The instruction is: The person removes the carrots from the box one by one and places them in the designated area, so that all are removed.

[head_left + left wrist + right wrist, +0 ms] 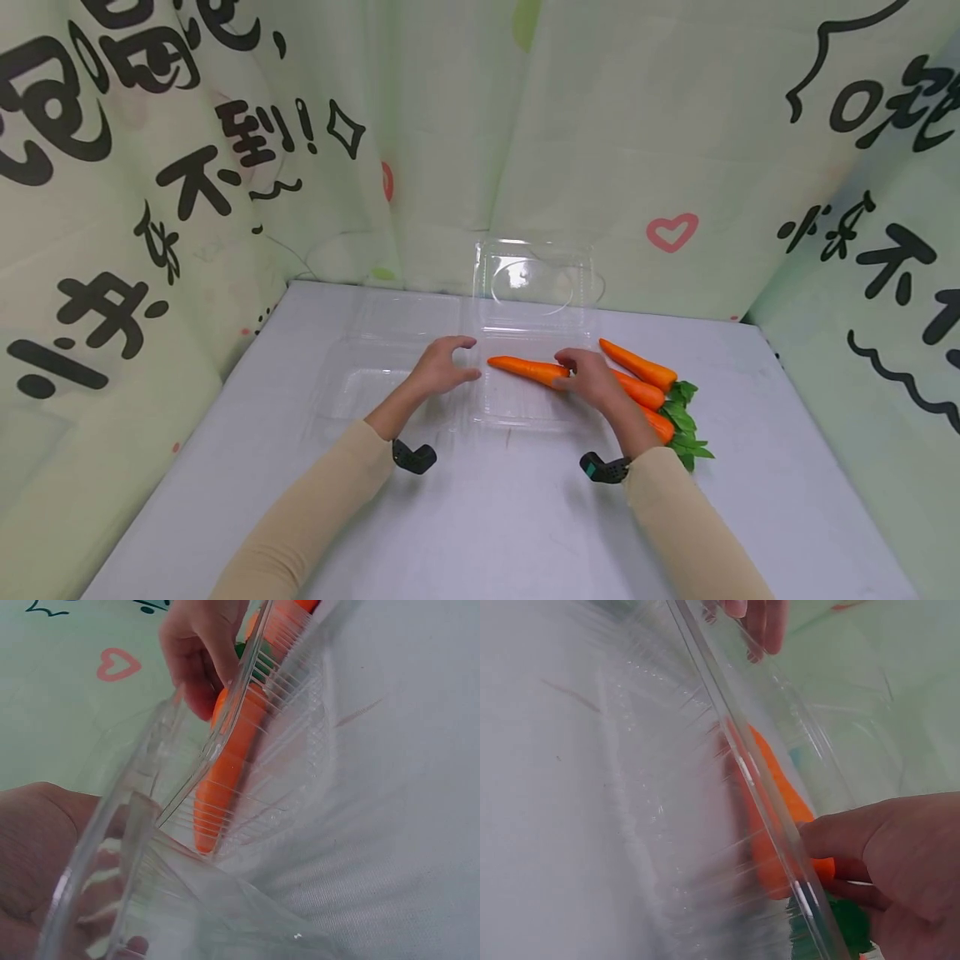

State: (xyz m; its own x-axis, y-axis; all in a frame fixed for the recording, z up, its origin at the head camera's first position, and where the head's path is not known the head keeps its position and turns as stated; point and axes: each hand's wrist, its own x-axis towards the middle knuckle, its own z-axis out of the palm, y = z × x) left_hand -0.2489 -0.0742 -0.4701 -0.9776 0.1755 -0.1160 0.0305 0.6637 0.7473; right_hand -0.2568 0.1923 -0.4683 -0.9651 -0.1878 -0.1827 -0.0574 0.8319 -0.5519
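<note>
My right hand (594,379) pinches an orange carrot (525,367) near its leafy end. The carrot lies inside a clear plastic clamshell box (517,419), its tip pointing left; in the right wrist view the box wall crosses in front of it. Green leaves (847,922) show below my right fingers. My left hand (444,367) hovers over the inner edges of this box and a second clear box (352,408) on the left, thumb and fingers apart and holding nothing. Clear plastic partly covers the left hand in the left wrist view.
Three more carrots (639,365) with green leaves (678,417) lie right of the box, partly behind my right forearm. The box's transparent lid (534,279) stands raised at the back, near the printed curtain (585,167). Everything rests on a white table (495,517).
</note>
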